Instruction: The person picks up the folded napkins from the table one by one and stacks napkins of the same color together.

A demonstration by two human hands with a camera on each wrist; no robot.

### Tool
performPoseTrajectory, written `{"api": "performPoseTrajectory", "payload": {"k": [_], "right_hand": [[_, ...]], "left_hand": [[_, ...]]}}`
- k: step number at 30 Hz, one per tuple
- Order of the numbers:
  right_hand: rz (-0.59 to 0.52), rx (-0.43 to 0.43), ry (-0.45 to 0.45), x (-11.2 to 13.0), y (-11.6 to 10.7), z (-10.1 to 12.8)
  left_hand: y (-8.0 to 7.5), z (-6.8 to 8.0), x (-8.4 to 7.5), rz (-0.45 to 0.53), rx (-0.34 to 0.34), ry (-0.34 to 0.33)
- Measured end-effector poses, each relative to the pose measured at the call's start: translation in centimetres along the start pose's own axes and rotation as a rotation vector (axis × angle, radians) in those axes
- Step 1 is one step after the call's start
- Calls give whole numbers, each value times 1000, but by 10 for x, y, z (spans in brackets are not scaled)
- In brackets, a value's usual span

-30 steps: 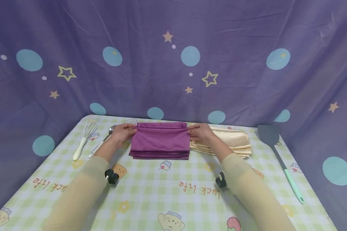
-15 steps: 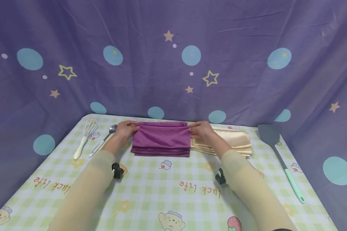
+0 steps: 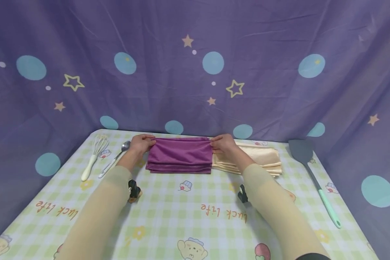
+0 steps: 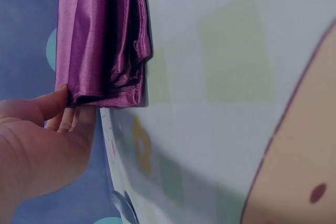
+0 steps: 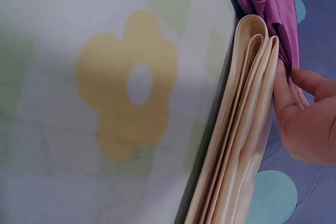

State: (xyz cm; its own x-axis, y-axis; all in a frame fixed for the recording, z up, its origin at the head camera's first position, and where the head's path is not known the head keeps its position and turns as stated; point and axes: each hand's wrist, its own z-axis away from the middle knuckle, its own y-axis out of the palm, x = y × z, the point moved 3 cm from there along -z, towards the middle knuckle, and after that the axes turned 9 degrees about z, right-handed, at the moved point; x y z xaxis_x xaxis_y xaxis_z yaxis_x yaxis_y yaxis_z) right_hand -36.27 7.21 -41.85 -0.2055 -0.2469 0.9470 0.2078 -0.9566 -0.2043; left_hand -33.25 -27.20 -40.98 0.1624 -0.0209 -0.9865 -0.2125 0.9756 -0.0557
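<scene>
A folded purple satin cloth (image 3: 180,155) lies in several layers at the back middle of the table. My left hand (image 3: 141,143) pinches its far left corner between thumb and fingers; in the left wrist view the thumb (image 4: 55,102) presses the cloth's edge (image 4: 86,40). At the far right corner my right hand (image 3: 223,143) pinches the same cloth, as the right wrist view shows with the fingers (image 5: 286,98) at its edge. Right beside it, partly behind my right hand and forearm, is a folded cream satin cloth (image 3: 260,156), also layered.
A whisk (image 3: 94,155) and a metal spoon (image 3: 115,160) lie at the left. A grey spatula with a mint handle (image 3: 328,207) lies along the right edge. The checked tablecloth (image 3: 169,213) covers the table, and a purple curtain (image 3: 169,97) hangs behind it.
Both hands have shifted slightly toward the back, still holding the purple cloth. Its near edge has drawn back a little from the cupcake print. The cream cloth and the utensils stay put.
</scene>
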Motion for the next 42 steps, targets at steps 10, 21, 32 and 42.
{"api": "performPoseTrajectory", "payload": {"k": [10, 21, 32, 42], "right_hand": [[22, -17, 7, 4, 4, -2], [33, -24, 12, 8, 4, -5], [64, -73, -47, 13, -2, 0], [218, -194, -216, 7, -23, 9]], "left_hand": [[1, -4, 1, -14, -17, -14], [0, -4, -1, 16, -34, -11], [-8, 0, -2, 38, -13, 57], [-19, 10, -10, -307, -3, 194]]}}
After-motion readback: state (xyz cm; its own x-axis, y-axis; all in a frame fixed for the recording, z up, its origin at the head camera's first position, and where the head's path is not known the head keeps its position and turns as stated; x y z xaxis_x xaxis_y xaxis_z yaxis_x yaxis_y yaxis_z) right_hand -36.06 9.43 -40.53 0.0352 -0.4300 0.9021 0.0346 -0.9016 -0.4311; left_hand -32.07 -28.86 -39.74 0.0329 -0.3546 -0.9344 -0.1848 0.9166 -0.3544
